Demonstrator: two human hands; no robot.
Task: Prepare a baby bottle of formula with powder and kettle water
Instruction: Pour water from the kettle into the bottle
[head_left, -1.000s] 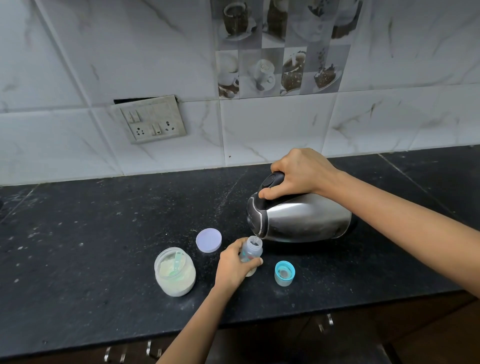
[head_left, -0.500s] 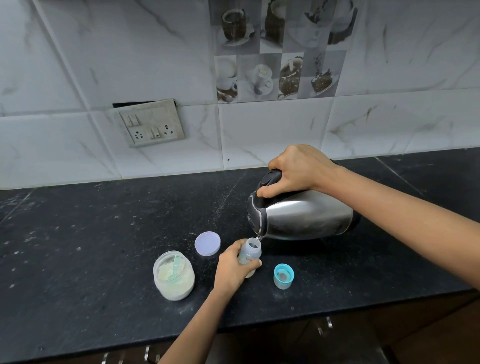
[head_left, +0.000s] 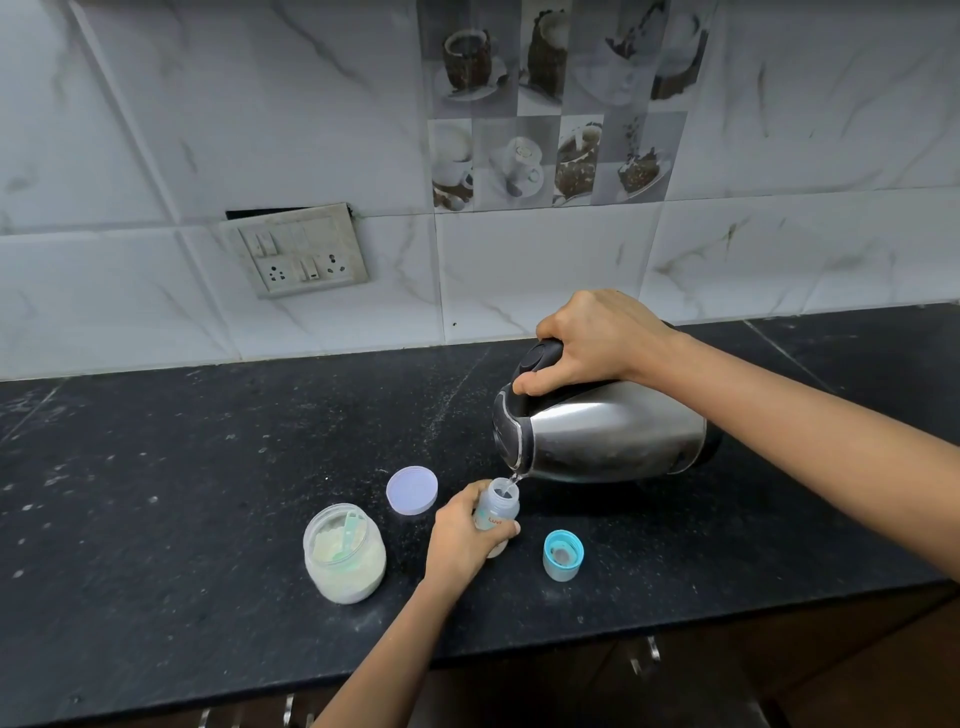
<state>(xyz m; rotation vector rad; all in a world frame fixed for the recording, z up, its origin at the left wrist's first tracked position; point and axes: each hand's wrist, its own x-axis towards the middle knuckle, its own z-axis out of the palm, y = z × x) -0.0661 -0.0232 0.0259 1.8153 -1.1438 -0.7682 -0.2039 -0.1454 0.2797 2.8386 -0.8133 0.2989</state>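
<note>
My left hand (head_left: 457, 540) grips a small clear baby bottle (head_left: 500, 506) standing on the black counter (head_left: 182, 493). A steel kettle (head_left: 608, 436) with a black lid and handle is tipped over on its side above it, held at the handle by my right hand (head_left: 592, 343). The spout sits just over the bottle's open mouth, and a thin stream of water runs into it. The bottle's teal cap (head_left: 562, 555) stands to its right. An open jar of pale formula powder (head_left: 344, 552) with a green scoop inside stands to the left, its lilac lid (head_left: 412, 490) lying behind it.
A switch and socket plate (head_left: 296, 249) hangs on the marble-tiled wall behind the counter. The counter's front edge runs just below the jar and cap, with dark cabinet doors and handles (head_left: 644, 654) under it.
The kettle has tipped further and its spout has come down onto the bottle's mouth; water now streams in. My left hand keeps hold of the bottle.
</note>
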